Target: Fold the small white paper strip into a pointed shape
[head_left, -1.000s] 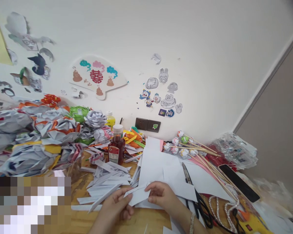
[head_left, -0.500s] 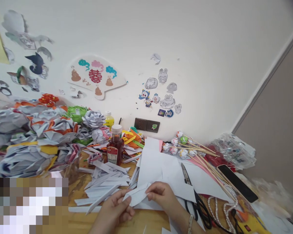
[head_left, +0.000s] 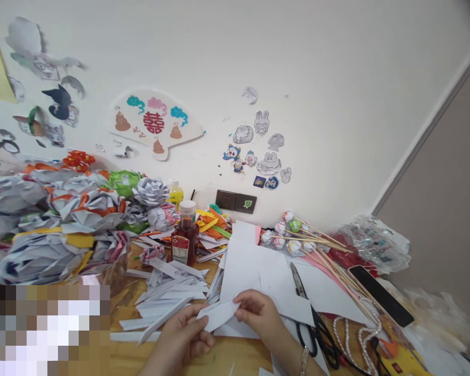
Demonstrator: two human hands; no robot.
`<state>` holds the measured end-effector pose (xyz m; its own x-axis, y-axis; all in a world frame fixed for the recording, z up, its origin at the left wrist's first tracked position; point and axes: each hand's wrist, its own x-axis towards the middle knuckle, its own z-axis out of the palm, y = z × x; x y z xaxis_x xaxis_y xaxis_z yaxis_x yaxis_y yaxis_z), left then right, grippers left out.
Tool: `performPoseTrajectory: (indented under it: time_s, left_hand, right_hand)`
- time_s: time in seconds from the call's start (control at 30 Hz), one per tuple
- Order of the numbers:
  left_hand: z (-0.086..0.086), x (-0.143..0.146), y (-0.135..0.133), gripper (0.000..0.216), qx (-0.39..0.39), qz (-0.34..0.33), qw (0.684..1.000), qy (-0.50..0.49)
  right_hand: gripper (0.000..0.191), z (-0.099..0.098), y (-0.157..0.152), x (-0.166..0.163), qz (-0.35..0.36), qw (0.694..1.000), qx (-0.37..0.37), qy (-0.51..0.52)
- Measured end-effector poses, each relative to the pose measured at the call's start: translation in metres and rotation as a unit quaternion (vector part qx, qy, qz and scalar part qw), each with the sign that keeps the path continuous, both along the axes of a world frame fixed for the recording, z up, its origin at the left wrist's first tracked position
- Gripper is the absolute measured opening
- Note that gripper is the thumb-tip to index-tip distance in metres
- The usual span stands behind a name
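A small folded piece of white paper is stretched between my two hands, low over the table's front. My left hand pinches its left end between thumb and fingers. At the right end, my right hand grips the paper's edge with thumb and fingertips. White paper sheets lie flat just beyond my hands. To the left is a loose pile of folded white paper strips. Scissors with black handles rest on the sheets, right of my right hand.
Folded paper flowers crowd the left side. A bottle of red-brown liquid stands behind the strips. Paper-wrapped balls on sticks, a phone, a bead string and plastic packaging lie at the right.
The paper between my hands has flattened and tilted slightly, and its raised upper fold shows less. Both hands keep their grip and have barely shifted.
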<state>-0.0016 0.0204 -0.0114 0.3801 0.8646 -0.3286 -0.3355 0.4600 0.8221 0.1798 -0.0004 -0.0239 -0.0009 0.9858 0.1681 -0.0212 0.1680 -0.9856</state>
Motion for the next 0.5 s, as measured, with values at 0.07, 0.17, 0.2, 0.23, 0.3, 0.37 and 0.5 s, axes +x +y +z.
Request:
performPoseTrajectory:
  time_s: [0.07, 0.17, 0.2, 0.23, 0.3, 0.37, 0.5]
  left_hand:
    - [0.001, 0.0, 0.0, 0.037, 0.0, 0.0, 1.0, -0.003]
    - [0.002, 0.0, 0.0, 0.037, -0.006, -0.008, 1.0, 0.001]
    - [0.002, 0.001, 0.0, 0.036, -0.007, -0.009, 1.0, 0.002]
    - [0.002, 0.001, 0.0, 0.036, -0.007, -0.011, 1.0, 0.002]
    - [0.002, 0.001, 0.0, 0.034, -0.007, -0.02, 1.0, 0.004]
    - [0.003, 0.002, 0.0, 0.034, -0.009, -0.032, 0.999, 0.007]
    - [0.0, 0.004, 0.002, 0.037, -0.013, -0.061, 0.998, 0.003]
  right_hand:
    - [0.029, -0.001, 0.001, 0.001, -0.01, 1.0, 0.001, -0.005]
    - [0.027, 0.0, 0.0, 0.001, 0.003, 1.0, 0.005, -0.012]
    - [0.026, 0.001, 0.0, 0.001, 0.011, 1.0, 0.008, -0.011]
    - [0.025, 0.002, -0.001, 0.001, 0.018, 1.0, 0.013, -0.007]
    - [0.024, 0.004, -0.002, 0.001, 0.024, 0.999, 0.026, -0.001]
    - [0.024, 0.007, -0.002, 0.0, 0.022, 0.999, 0.036, -0.002]
    - [0.028, 0.009, -0.002, 0.0, 0.009, 0.999, 0.041, -0.021]
